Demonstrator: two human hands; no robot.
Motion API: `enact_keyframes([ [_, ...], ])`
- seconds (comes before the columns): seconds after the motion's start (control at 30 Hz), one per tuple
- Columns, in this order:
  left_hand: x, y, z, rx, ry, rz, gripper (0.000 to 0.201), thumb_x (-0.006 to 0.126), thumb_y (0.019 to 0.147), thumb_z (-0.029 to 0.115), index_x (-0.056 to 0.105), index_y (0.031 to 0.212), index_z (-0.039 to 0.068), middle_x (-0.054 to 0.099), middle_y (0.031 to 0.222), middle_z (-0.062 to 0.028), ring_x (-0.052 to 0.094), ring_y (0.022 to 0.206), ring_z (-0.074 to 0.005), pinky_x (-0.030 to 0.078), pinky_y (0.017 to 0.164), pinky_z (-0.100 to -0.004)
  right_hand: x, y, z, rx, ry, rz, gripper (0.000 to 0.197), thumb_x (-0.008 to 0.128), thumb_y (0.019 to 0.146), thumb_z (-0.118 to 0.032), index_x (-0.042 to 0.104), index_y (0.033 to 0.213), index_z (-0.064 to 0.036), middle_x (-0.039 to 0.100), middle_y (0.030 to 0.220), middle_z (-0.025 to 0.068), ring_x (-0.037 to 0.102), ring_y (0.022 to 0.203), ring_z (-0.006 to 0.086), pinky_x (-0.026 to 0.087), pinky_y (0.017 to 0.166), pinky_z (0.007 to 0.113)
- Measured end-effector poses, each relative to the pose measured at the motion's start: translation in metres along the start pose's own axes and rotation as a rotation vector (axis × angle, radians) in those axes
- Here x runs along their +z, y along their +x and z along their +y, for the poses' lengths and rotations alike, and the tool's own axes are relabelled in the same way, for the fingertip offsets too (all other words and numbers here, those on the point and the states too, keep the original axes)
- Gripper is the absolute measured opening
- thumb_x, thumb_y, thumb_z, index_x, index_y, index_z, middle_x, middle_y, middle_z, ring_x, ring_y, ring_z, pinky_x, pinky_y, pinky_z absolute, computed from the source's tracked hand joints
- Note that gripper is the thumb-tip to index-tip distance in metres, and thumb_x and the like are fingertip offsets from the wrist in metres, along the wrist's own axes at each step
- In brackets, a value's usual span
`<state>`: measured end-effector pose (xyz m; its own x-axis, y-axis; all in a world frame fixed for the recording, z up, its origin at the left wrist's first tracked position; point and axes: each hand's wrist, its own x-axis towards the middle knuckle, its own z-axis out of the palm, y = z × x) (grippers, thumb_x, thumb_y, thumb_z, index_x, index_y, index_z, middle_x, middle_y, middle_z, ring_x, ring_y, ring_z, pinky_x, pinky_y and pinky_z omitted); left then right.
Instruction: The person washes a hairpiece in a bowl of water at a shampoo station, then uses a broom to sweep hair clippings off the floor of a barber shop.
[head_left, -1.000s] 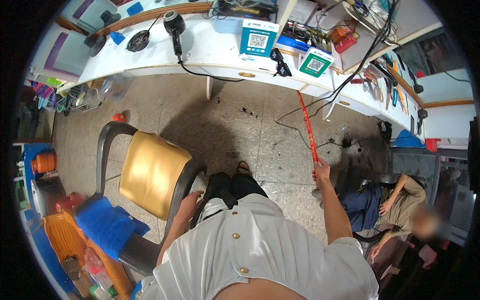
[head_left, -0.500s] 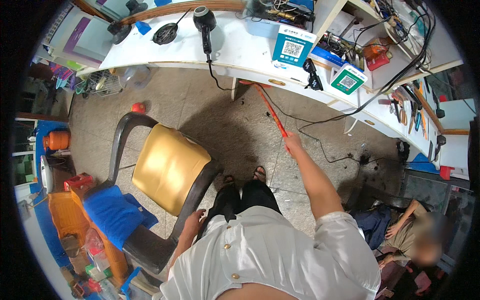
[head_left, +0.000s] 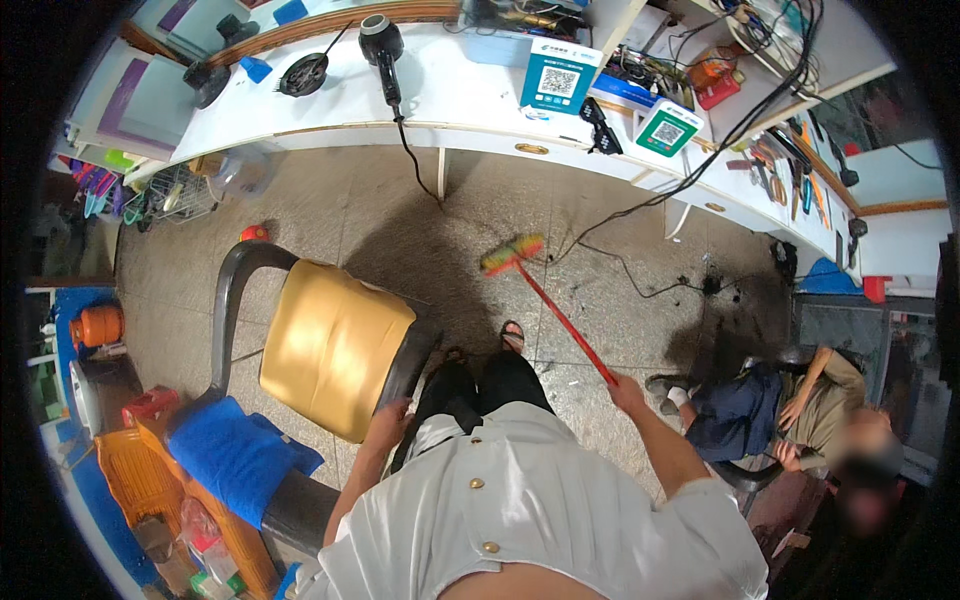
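My right hand (head_left: pixel 628 393) is closed round the upper end of a red broom handle (head_left: pixel 566 327). The handle slants away to the left, down to a broom head (head_left: pixel 512 254) with yellow-green bristles and red parts, low over the tiled floor. Motion smears the head a little, and I cannot tell whether it touches the floor. My left hand (head_left: pixel 388 424) hangs by my thigh with its fingers curled in, beside the black arm of a salon chair (head_left: pixel 335 345) with a gold seat. Whether it touches the chair is not clear.
A white counter (head_left: pixel 330 120) spans the far side, with a hair dryer (head_left: pixel 385 60) on it. Black cords (head_left: pixel 640 285) and dark hair clumps (head_left: pixel 710 283) lie on the floor. A seated person (head_left: pixel 810 410) is at the right. A blue towel (head_left: pixel 235 450) drapes over the chair.
The broom head has come out from under the counter edge, toward me. My right hand has drawn back nearer my body. My left hand's fingers have curled in more.
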<state>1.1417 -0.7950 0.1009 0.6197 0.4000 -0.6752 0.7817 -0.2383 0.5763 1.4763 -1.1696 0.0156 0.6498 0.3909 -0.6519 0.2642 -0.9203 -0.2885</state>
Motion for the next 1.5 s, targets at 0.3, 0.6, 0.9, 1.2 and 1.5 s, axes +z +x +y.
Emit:
enact_keyframes([
  [0.3, -0.024, 0.023, -0.034, 0.196, 0.119, 0.038, 0.033, 0.051, 0.075, 0.018, 0.051, 0.105, 0.006, 0.057, 0.092, -0.0171, 0.055, 0.087, -0.0303, 0.044, 0.074, -0.0356, 0.024, -0.168, 0.011, 0.176, 0.008, 0.100, 0.036, 0.052, 0.074, -0.016, 0.052, 0.110, -0.0152, 0.060, 0.078, 0.0140, 0.058, 0.068, 0.0293, 0.045, 0.059, 0.038],
  [0.6, 0.002, 0.002, -0.070, 0.109, 0.123, -0.104, 0.028, 0.047, 0.076, 0.014, 0.054, 0.102, 0.006, 0.059, 0.089, -0.0161, 0.056, 0.085, -0.0277, 0.044, 0.071, -0.0341, 0.029, -0.097, -0.073, -0.048, -0.297, -0.030, 0.038, 0.044, 0.077, -0.018, 0.047, 0.113, -0.0302, 0.059, 0.077, 0.0146, 0.056, 0.069, 0.0325, 0.044, 0.060, 0.042],
  [0.9, -0.018, -0.018, -0.061, 0.201, 0.026, -0.058, 0.029, 0.049, 0.074, 0.003, 0.053, 0.103, 0.004, 0.059, 0.090, -0.0140, 0.057, 0.080, -0.0236, 0.044, 0.071, -0.0306, 0.022, -0.130, -0.052, 0.168, -0.195, -0.016, 0.032, 0.046, 0.076, -0.020, 0.053, 0.107, -0.0261, 0.059, 0.089, 0.0120, 0.056, 0.082, 0.0286, 0.045, 0.071, 0.038],
  [1.2, -0.001, 0.001, -0.040, 0.257, 0.086, -0.073, 0.027, 0.051, 0.075, 0.006, 0.053, 0.102, 0.004, 0.059, 0.088, -0.0138, 0.058, 0.078, -0.0256, 0.046, 0.069, -0.0315, 0.015, -0.180, 0.038, 0.411, 0.107, 0.217, 0.030, 0.052, 0.075, -0.026, 0.055, 0.105, -0.0247, 0.059, 0.089, 0.0125, 0.057, 0.079, 0.0302, 0.046, 0.068, 0.037],
  [1.5, 0.038, 0.025, 0.030, 0.192, 0.193, -0.141, 0.029, 0.054, 0.075, 0.013, 0.052, 0.103, 0.007, 0.059, 0.084, -0.0122, 0.058, 0.078, -0.0243, 0.045, 0.068, -0.0312, -0.015, -0.045, 0.043, 0.527, 0.208, 0.183, 0.032, 0.039, 0.078, -0.025, 0.052, 0.107, -0.0224, 0.057, 0.098, 0.0121, 0.054, 0.091, 0.0287, 0.043, 0.077, 0.038],
])
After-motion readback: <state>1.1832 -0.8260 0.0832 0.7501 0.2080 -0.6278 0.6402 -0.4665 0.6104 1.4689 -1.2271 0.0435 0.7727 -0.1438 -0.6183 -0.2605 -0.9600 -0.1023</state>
